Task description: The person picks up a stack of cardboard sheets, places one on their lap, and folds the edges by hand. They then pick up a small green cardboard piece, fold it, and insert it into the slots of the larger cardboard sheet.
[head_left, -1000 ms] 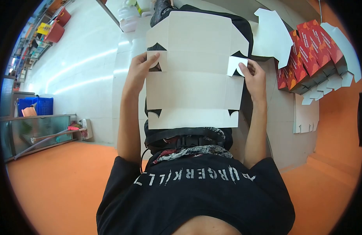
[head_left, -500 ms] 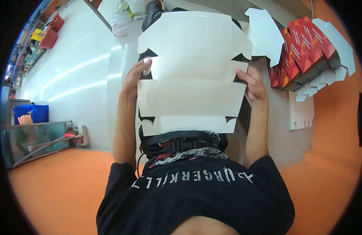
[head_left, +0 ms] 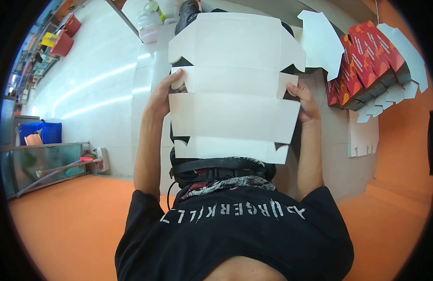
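Observation:
Across my lap lies an unfolded white cardboard box blank (head_left: 235,114), its creased panels spread almost flat and its side flaps notched. My left hand (head_left: 164,91) grips its left edge at a small side flap, thumb on top and the other fingers mostly hidden underneath. At the opposite edge my right hand (head_left: 304,99) holds the matching flap, its thumb by the notch. The blank's far panel reaches toward my shoe (head_left: 187,16), and its near edge rests by the black waist strap (head_left: 216,168).
To the right stand several red printed boxes (head_left: 373,56) with white flaps. Another white blank (head_left: 322,44) lies beside them, and a flat card piece (head_left: 363,136) is below. Plastic bottles (head_left: 148,23) stand beyond my shoe. At left are a blue basket (head_left: 50,133) and a glass-sided case (head_left: 52,164).
The small side flaps at both hands sit slightly differently, and the near panels are bent a little more. My hands keep hold of both edges. The whole view has shifted slightly.

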`<state>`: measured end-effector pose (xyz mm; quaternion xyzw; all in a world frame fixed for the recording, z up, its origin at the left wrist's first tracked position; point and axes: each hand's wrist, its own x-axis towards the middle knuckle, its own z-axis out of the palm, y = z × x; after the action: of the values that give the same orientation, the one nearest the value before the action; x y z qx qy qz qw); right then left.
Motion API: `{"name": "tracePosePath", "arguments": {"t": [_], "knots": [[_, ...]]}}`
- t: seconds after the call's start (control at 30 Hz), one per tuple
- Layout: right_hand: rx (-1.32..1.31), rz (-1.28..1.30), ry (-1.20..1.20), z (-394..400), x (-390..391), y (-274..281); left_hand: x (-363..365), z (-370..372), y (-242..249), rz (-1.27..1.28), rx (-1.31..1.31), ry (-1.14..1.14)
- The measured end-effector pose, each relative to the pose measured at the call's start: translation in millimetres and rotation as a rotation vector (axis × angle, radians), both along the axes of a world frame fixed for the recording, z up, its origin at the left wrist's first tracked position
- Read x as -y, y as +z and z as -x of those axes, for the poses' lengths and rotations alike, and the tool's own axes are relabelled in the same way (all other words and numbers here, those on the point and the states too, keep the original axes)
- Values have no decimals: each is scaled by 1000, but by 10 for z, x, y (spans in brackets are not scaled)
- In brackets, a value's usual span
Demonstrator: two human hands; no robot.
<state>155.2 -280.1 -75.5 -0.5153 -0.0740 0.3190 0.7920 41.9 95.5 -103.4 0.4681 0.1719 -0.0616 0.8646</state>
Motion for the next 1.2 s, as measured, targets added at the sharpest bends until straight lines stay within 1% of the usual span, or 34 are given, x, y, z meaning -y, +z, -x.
{"name": "tracePosePath", "arguments": {"t": [0.07, 0.1, 0.13, 0.2, 0.23, 0.3, 0.33, 0.37, 0.4, 0.43, 0.53, 0.63, 0.73, 0.77, 0.87, 0.93, 0.97, 1.0, 1.03, 1.07, 1.13, 1.17, 1.2], "knots": [[-16, 106, -18, -55, -18, 18, 195, 113, 399, -192, -15, 60], [-21, 141, -31, -52, -31, 22, 242, 173, 458, -134, 10, 83], [-25, 175, -43, -43, -47, 34, 313, 235, 459, -211, 14, 142], [-10, 125, -93, 84, -164, 81, 460, 331, 469, -369, 20, 259], [-3, 98, -116, 155, -203, 99, 524, 386, 437, -555, -14, 330], [115, 226, -157, 246, -201, 58, 599, 486, 281, -927, -82, 473], [173, 291, -177, 276, -206, 20, 601, 516, 169, -940, -79, 439], [194, 286, -206, 289, -217, -33, 606, 540, 42, -954, -78, 402], [215, 281, -235, 306, -233, -82, 635, 548, 54, -966, -76, 365], [236, 276, -264, 317, -237, -111, 644, 560, 111, -899, -156, 278], [103, 247, -356, 275, -290, -106, 623, 497, 128, -807, -14, 269], [97, 265, -407, 196, -365, 7, 601, 433, 272, -598, 46, 270], [163, 261, -432, 104, -447, 147, 588, 348, 395, -505, 10, 277], [237, 216, -436, -35, -406, -17, 566, 328, 390, -547, 0, 268], [219, 238, -405, -42, -429, 63, 524, 375, 371, -687, -47, 233], [221, 300, -393, -71, -421, -2, 524, 510, 455, -811, -86, 203], [222, 330, -385, -80, -428, -32, 507, 604, 330, -861, -104, 194], [235, 332, -387, -87, -447, -44, 482, 716, 95, -913, -121, 186], [246, 333, -390, -97, -457, -62, 505, 787, 33, -966, -139, 175], [256, 336, -393, -94, -463, -73, 549, 871, -8, -956, -95, 215], [423, 520, -456, -63, -486, -88, 737, 940, 79, -934, -6, 290], [509, 614, -487, -36, -512, -90, 774, 942, 115, -904, 33, 364], [689, 680, -558, 27, -534, -51, 769, 986, 167, -1106, 42, 369]]}}
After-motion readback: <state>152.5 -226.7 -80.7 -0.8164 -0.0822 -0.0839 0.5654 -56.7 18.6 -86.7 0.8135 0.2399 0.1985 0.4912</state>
